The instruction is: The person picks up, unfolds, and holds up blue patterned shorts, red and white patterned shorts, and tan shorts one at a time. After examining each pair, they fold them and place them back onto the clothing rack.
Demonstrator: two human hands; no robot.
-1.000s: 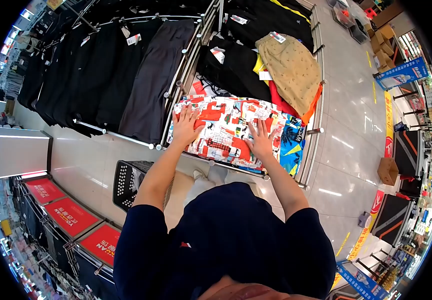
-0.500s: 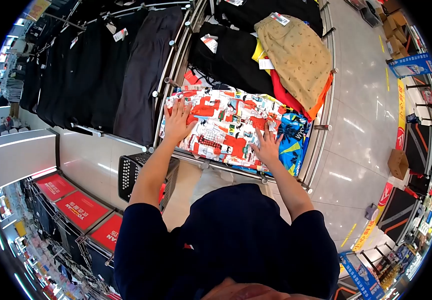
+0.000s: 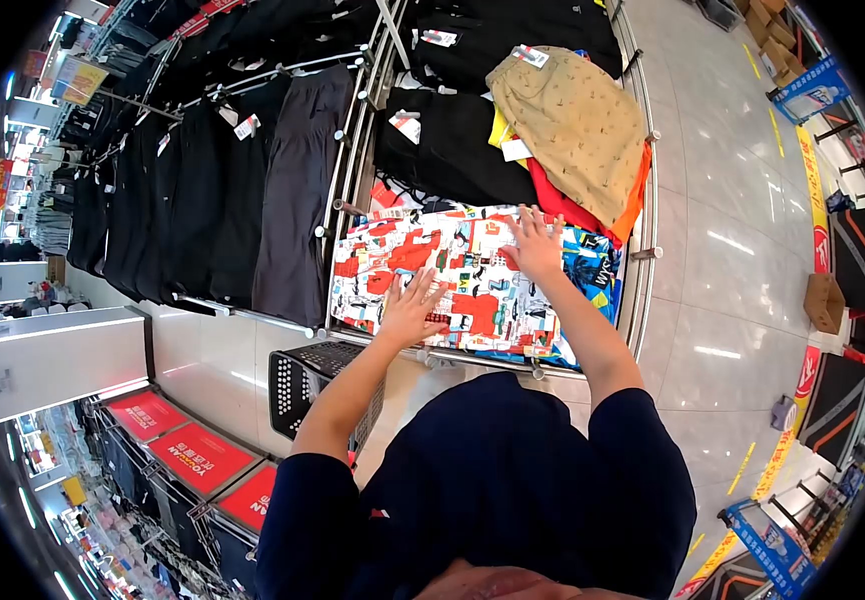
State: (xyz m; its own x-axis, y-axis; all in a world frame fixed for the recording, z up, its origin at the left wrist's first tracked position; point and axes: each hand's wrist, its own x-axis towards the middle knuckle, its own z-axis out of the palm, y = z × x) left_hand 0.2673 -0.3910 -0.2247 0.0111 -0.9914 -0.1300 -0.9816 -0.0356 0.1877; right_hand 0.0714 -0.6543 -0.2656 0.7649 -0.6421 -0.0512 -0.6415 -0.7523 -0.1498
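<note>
A folded white garment with a red, black and yellow print (image 3: 478,262) lies flat at the near end of the display rack. My left hand (image 3: 413,308) rests on its lower middle, fingers spread. Near its upper right corner lies my right hand (image 3: 536,246), palm down and fingers apart. A blue patterned garment (image 3: 598,270) shows from beneath on the right side. Just beyond are folded black clothes (image 3: 463,150) and tan shorts with a small print (image 3: 578,135), which lie over red, yellow and orange clothes.
Metal rails (image 3: 643,300) edge the rack. Dark trousers (image 3: 298,190) hang over the rack to the left. A black shopping basket (image 3: 298,390) stands below my left arm. To the right runs a tiled aisle (image 3: 718,240), with a cardboard box (image 3: 825,303) along its far side.
My left hand has moved from the garment's upper left to its lower middle. My right hand has slid up towards its upper right edge. The camera view has shifted slightly.
</note>
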